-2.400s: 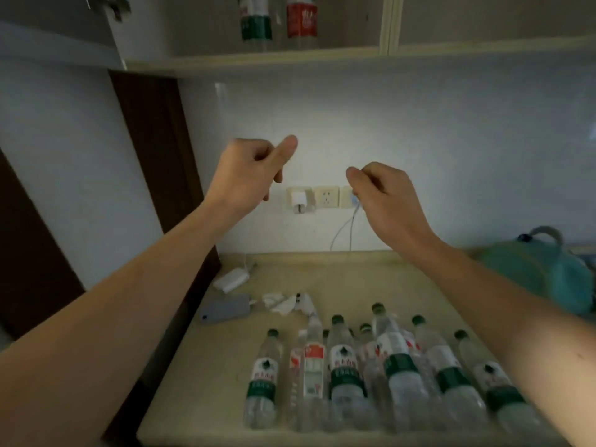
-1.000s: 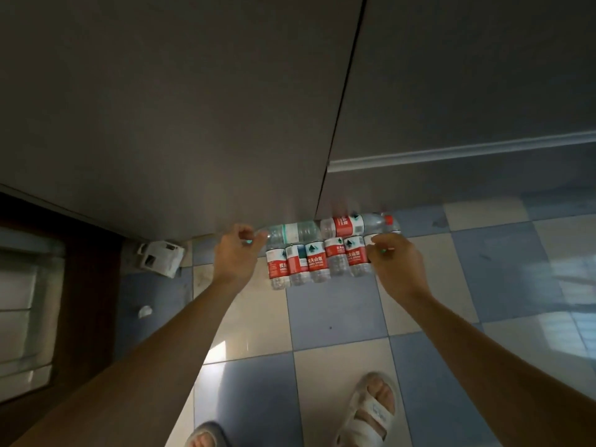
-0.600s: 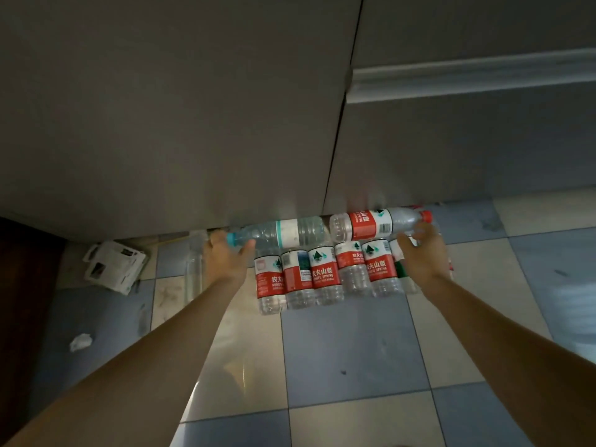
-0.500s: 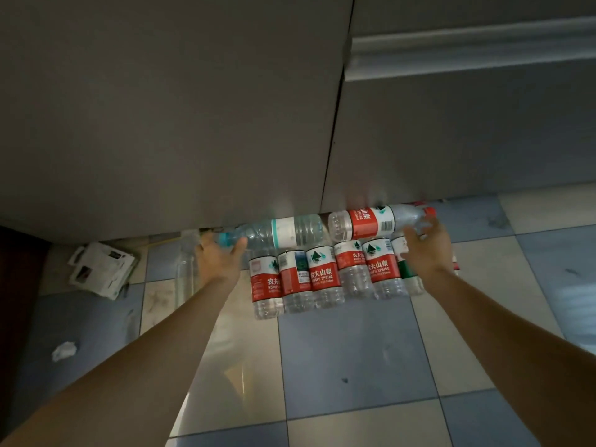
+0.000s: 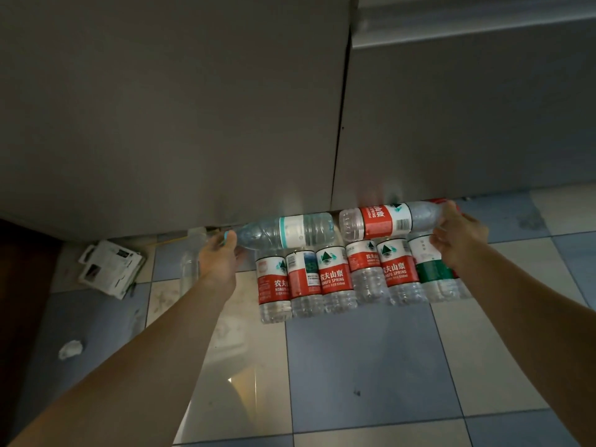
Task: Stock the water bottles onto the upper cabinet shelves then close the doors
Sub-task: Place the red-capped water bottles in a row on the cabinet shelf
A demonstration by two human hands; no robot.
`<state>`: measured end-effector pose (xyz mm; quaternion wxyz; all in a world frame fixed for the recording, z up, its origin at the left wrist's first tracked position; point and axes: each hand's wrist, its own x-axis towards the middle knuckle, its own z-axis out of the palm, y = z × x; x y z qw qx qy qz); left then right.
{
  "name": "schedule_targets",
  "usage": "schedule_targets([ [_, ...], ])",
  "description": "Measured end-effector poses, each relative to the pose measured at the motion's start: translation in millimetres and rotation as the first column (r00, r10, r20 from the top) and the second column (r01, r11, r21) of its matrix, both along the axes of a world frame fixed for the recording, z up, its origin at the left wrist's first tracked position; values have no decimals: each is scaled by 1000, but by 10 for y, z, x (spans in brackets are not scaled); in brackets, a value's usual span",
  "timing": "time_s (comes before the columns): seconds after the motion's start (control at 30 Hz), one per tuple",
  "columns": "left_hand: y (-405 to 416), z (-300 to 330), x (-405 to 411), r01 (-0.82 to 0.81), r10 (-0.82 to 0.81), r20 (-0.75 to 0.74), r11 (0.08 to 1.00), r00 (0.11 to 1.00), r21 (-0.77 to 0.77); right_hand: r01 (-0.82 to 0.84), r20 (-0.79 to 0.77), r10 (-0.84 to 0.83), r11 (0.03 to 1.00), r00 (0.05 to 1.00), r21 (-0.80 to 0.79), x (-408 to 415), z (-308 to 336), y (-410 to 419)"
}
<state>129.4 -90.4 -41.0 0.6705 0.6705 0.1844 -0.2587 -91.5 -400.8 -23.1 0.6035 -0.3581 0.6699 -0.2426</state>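
Several water bottles (image 5: 332, 275), most with red labels and one with a green label (image 5: 432, 272), lie side by side on the tiled floor against grey lower cabinet doors (image 5: 193, 108). Two more bottles lie crosswise on top of that row. My left hand (image 5: 219, 256) is closed around the teal-capped neck of the white-labelled bottle (image 5: 290, 232). My right hand (image 5: 458, 233) is closed around the neck of the red-labelled bottle (image 5: 377, 219). The two bottles' bases almost meet in the middle. The upper cabinet is out of view.
A clear unlabelled bottle (image 5: 190, 266) stands just left of my left hand. Folded printed papers (image 5: 109, 269) and a crumpled white scrap (image 5: 69, 348) lie on the floor at left. Blue and cream tiles (image 5: 361, 366) stretch toward me.
The view dropped from the counter with its bottles to the floor. Both hands reached the two crosswise bottles and closed on their necks; the bottles now look slightly nearer.
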Motion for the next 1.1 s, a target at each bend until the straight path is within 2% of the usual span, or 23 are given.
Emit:
schedule_targets([
  [0.1,56,13,6,-39,30,-77,992,997,-122,-1,50,-3,998,999,70,-42,54,-11],
  [0.17,104,20,-11,-43,29,-88,985,996,-166,1,145,-16,995,989,104,-92,93,7],
  [0.3,217,133,-89,4,-12,-39,979,999,-202,-105,282,86,993,956,53,-242,203,74],
  [0.43,334,452,-154,114,-96,96,970,991,-214,-199,329,204,979,922,-50,-401,340,172],
  [0.57,325,916,-240,296,-262,302,953,917,-72,-392,269,434,899,860,-196,-527,616,281],
  [0.67,250,1244,-338,522,-501,416,850,759,73,-574,94,637,741,765,-349,-572,935,477],
  [0.73,176,1412,-431,664,-649,453,732,611,154,-713,-100,758,548,644,-437,-602,1129,661],
  [0.8,99,1515,-567,749,-756,472,610,453,259,-827,-279,823,349,496,-440,-620,1228,874],
  [0.87,41,1534,-733,776,-828,493,487,266,400,-894,-425,819,217,385,-392,-643,1217,1088],
  [0.93,24,1486,-896,786,-869,480,376,116,491,-912,-450,824,180,345,-369,-685,1129,1293],
  [1.0,46,1411,-1002,800,-893,450,288,26,527,-909,-428,835,186,346,-372,-731,1032,1454],
  [1.1,120,1284,-1061,768,-884,454,214,-110,603,-895,-407,831,217,379,-390,-807,919,1584],
])
